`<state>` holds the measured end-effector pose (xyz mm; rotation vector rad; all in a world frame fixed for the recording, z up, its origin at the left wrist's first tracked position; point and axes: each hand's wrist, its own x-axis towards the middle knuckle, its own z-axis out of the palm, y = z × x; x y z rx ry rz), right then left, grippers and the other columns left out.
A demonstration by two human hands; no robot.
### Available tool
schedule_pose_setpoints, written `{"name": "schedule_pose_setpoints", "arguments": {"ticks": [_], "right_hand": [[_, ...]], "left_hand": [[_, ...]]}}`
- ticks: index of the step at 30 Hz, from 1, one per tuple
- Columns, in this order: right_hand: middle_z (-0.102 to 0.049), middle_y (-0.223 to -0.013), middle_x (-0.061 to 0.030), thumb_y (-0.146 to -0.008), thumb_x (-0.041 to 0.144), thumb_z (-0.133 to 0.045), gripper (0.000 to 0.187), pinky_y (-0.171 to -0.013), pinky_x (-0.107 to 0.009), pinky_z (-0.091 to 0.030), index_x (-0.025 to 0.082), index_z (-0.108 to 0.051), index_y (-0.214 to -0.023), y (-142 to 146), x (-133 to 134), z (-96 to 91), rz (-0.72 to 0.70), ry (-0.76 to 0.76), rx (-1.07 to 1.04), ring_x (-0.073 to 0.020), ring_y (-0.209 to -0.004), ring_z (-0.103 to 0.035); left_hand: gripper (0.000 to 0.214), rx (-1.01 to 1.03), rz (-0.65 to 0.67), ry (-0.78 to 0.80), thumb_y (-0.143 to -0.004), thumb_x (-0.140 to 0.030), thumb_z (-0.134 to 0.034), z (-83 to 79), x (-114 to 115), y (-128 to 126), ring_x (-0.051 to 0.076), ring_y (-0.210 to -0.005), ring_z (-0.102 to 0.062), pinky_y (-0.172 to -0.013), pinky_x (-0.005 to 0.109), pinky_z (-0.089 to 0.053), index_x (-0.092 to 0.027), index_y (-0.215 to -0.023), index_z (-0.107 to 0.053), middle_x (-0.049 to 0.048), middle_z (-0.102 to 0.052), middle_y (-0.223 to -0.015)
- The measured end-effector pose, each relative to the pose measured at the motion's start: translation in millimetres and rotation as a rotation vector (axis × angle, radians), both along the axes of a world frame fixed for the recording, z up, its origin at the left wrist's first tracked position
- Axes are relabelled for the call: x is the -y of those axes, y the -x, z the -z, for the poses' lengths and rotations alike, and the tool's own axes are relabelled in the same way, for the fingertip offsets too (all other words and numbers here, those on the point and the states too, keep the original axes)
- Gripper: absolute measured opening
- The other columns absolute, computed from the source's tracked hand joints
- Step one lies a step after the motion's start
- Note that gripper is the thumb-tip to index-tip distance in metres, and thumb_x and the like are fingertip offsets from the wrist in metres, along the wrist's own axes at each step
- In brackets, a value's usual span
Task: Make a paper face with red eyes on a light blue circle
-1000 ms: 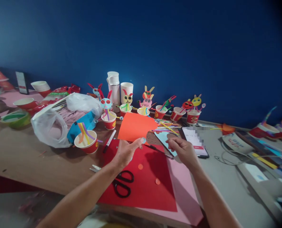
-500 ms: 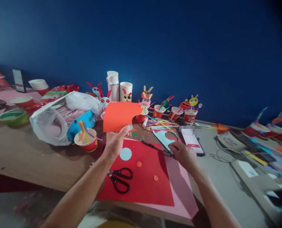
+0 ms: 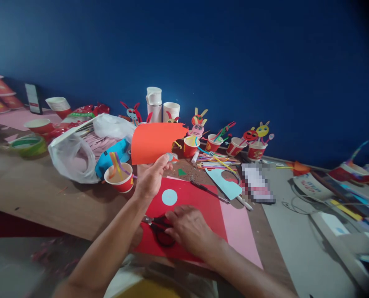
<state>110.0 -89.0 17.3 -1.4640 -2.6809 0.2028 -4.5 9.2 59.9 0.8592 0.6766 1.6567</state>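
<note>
My left hand (image 3: 150, 182) is closed on a sheet of orange paper (image 3: 155, 142), raised above the table, its right edge cut ragged. A small pale-blue piece (image 3: 172, 157) shows at the thumb tip. My right hand (image 3: 190, 229) is at the black-handled scissors (image 3: 164, 238), fingers curled over a handle; the scissors lie on red paper (image 3: 209, 207), blades pointing left and partly hidden by my left forearm. Beyond the right hand lies a light blue paper circle (image 3: 169, 197). A light blue sheet with a curved cutout (image 3: 226, 186) rests at the red paper's far right corner.
A paper cup with colored strips (image 3: 119, 178) and a plastic bag (image 3: 72, 161) stand at left. Cups with animal figures (image 3: 257, 151) line the wall. Colored sticks (image 3: 217, 160), a black pen (image 3: 209, 192) and a phone (image 3: 257, 184) lie ahead and right.
My right hand has left the light blue sheet and moved down and left to the scissors. The sheet now lies on the table. My left hand still holds the orange paper.
</note>
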Motion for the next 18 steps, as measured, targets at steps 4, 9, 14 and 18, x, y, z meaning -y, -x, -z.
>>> {"name": "schedule_pose_setpoints", "arguments": {"ticks": [4,9,14,18], "right_hand": [[-0.065,-0.08,-0.0089,-0.076,0.042,-0.059,0.029,-0.063,-0.031,-0.042,0.017,-0.059,-0.092,13.2,-1.6,-2.7,0.017,0.029,0.105,-0.0238,-0.073,-0.06],[-0.065,-0.081,-0.0109,-0.077,0.039,-0.055,0.029,-0.063,-0.032,-0.042,0.015,-0.059,-0.094,18.4,0.4,2.4,-0.006,0.041,0.161,-0.0251,-0.075,-0.061],[-0.068,-0.08,-0.0092,-0.075,0.029,-0.051,0.02,-0.064,-0.03,-0.04,0.016,-0.063,-0.085,-4.5,2.0,-15.2,-0.052,0.168,0.097,-0.0225,-0.072,-0.062],[-0.069,-0.082,-0.004,-0.073,0.028,-0.052,0.023,-0.065,-0.025,-0.041,0.021,-0.066,-0.089,-51.7,13.6,-43.6,-0.032,0.389,-0.124,-0.0175,-0.073,-0.061]], "left_hand": [[0.016,-0.032,0.003,-0.009,-0.061,-0.026,-0.072,-5.5,3.0,1.4,0.009,-0.049,-0.053,-0.056,0.024,-0.047,-0.015,-0.06,-0.061,-0.0022,-0.057,-0.055],[0.018,-0.055,0.025,-0.017,-0.061,-0.028,-0.072,-9.2,1.1,-0.3,0.008,-0.049,-0.053,-0.058,0.024,-0.047,-0.014,-0.058,-0.06,-0.0027,-0.055,-0.053],[0.018,-0.037,0.012,-0.034,-0.06,-0.027,-0.073,-11.9,-5.3,3.5,0.008,-0.048,-0.052,-0.055,0.023,-0.047,-0.015,-0.059,-0.059,-0.0033,-0.054,-0.052],[0.017,-0.014,0.002,-0.053,-0.06,-0.026,-0.073,-15.1,-10.8,6.5,0.008,-0.048,-0.05,-0.055,0.023,-0.047,-0.015,-0.06,-0.059,-0.0037,-0.053,-0.052]]}}
